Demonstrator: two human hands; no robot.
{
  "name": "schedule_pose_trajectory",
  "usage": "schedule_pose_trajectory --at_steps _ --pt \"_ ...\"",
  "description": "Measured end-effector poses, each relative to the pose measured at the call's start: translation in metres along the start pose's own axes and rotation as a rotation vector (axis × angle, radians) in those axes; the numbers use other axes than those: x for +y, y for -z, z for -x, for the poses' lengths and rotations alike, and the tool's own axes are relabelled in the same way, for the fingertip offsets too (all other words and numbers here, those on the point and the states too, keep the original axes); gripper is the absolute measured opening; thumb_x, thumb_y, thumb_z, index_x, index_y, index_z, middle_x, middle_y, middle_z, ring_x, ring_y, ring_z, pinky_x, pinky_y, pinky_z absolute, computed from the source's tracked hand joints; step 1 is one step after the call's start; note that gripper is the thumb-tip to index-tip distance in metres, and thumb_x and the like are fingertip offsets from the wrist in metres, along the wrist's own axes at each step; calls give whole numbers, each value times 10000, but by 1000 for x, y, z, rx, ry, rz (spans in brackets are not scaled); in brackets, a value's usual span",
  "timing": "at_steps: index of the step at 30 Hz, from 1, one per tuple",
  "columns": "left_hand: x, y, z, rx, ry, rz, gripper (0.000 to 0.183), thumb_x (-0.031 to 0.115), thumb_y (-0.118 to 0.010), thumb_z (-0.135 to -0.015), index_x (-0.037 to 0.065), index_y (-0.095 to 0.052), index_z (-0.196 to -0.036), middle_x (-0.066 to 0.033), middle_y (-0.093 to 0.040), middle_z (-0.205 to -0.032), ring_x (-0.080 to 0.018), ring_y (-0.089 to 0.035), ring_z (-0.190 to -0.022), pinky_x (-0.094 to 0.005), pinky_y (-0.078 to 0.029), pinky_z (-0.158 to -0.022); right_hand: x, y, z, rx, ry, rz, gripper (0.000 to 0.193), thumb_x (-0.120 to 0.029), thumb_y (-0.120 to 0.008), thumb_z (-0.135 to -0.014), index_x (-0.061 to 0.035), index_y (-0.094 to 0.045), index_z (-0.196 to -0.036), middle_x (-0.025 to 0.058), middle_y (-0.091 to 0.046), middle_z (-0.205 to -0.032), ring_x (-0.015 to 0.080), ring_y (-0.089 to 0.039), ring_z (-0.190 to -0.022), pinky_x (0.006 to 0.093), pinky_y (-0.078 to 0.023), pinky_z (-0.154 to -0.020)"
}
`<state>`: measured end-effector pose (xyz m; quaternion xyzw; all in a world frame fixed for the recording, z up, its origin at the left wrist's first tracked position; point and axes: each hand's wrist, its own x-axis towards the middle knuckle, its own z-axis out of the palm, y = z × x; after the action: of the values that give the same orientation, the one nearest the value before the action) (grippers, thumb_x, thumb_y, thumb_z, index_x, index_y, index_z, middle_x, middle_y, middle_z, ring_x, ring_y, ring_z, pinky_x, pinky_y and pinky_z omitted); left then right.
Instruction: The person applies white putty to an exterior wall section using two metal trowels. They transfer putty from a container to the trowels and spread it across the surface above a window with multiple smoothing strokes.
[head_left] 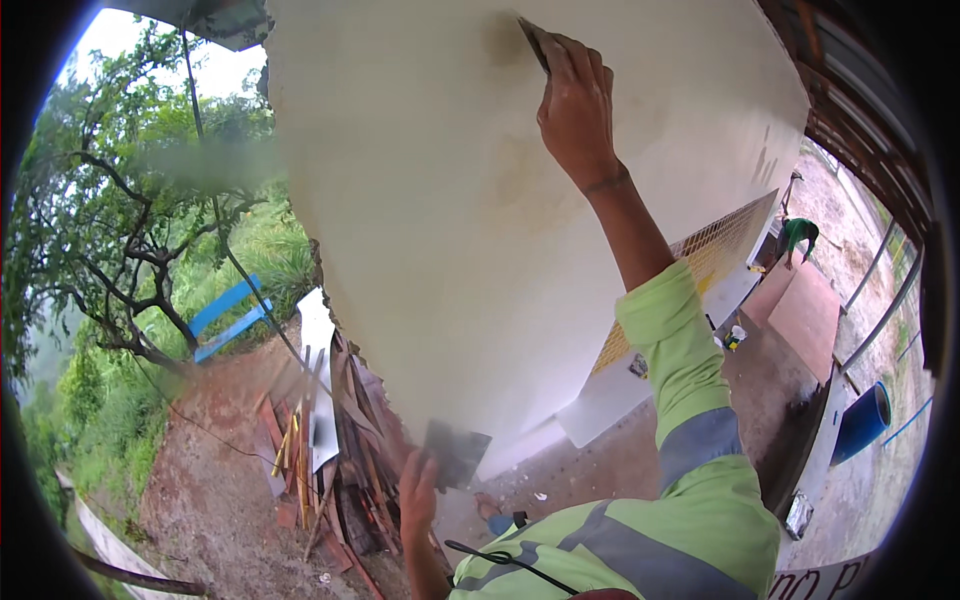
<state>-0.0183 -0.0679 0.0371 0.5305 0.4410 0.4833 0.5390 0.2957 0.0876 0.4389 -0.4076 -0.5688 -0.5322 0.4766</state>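
Curls fingers (572, 62) of R hand (580, 125) tight round thin dark blade (532, 42), w/ no gap showing; sets it seemingly against upper part of pale wall (430, 230), by brownish patch (500, 45). Has L hand (417, 500) near wall's lower L edge, right beside blurred grey plate (455, 455); can't tell whether gripping or just touching it, nor how far open. Could gouge wall's face if tipping blade too steeply or loading one corner. Might lose grip b/c of reaching so high, prob. dropping blade toward foot of wall. Could chip ragged edge (320, 268) on wall's L side by straying too close. Might also trip over planks (304, 440) L of wall if stepping that way w/o looking.
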Motion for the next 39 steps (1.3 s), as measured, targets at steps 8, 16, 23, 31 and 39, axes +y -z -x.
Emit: schedule_pose_trajectory --at_steps 8,16,23,31,39 --pt "-1 -9 6 -91 36 105 302 155 -548 -1009 2 -553 -1270 27 -535 -869 -75 -517 -705 -252 -449 -579 -11 28 51 -250 295 -64 474 62 -604 -805 -24 -582 -1270 59 -586 -1237 230 -547 -1107 373 -434 -929" --pt "-27 -17 -9 -94 5 36 312 165 -566 -1001 11 -591 -1270 -25 -597 -968 -70 -523 -776 -247 -443 -627 27 -14 -22 58 340 88 562 68 -602 -794 -57 -551 -1340 42 -560 -1294 224 -527 -1138 379 -422 -979" --pt "-1 -13 4 -120 52 101 274 157 -550 -1013 17 -564 -1248 26 -551 -889 -63 -514 -719 -248 -453 -599 9 1 48 -255 360 -30 560 56 -584 -820 -43 -531 -1368 68 -511 -1361 258 -505 -1181 394 -411 -999" --pt "-31 -25 -17 -172 -77 -55 276 144 -538 -1017 14 -562 -1259 28 -538 -875 -61 -508 -723 -249 -454 -595 -1 -18 -27 3 6 -47 448 94 -532 -803 29 -550 -1246 125 -557 -1163 298 -526 -1045 414 -419 -879" --pt "-10 -29 4 -202 21 84 287 146 -538 -1017 13 -564 -1269 28 -540 -879 -67 -512 -725 -253 -458 -607 -20 14 21 -177 295 -101 479 52 -600 -807 12 -553 -1282 88 -558 -1224 239 -529 -1123 382 -429 -935"
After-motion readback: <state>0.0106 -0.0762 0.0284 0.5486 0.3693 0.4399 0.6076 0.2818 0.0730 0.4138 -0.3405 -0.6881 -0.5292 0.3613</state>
